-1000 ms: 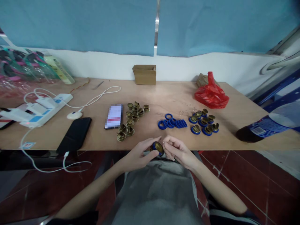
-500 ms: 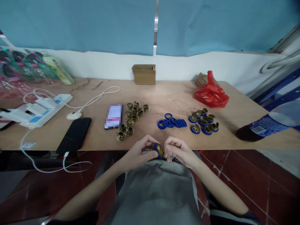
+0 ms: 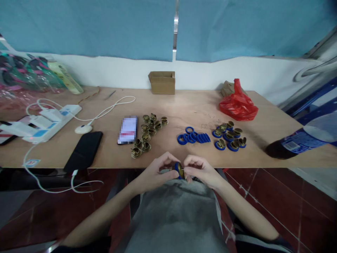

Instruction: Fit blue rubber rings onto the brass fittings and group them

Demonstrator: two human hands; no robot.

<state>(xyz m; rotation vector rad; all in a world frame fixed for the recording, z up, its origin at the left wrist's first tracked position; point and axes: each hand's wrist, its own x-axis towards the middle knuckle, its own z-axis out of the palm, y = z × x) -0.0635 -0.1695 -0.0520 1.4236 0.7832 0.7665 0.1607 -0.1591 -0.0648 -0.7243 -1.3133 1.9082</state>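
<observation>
Just past the table's front edge, above my lap, my left hand (image 3: 161,173) grips a round brass-coloured metal piece (image 3: 180,170) by its rim, between thumb and fingers. A blue ring (image 3: 176,168) sits around that piece. My right hand (image 3: 201,170) is pinched close to the disc's face, and a thin pale sliver shows at its fingertips, too small to name. Loose blue rings (image 3: 181,139) lie overlapping in front of my hands. To their right are several brass pieces with blue rings (image 3: 219,144); to their left, brass pieces without blue rings (image 3: 136,152).
A phone with a lit screen (image 3: 127,130) and a dark phone (image 3: 83,151) on a cable lie left, near a power strip (image 3: 52,123). A cardboard box (image 3: 162,83) stands at the back. On the right are a red plastic bag (image 3: 238,103) and a bottle of dark drink (image 3: 292,144).
My right hand's fingertips have come slightly left and down, closer to the brass disc. My left hand still holds the piece, now turned a little more edge-on.
</observation>
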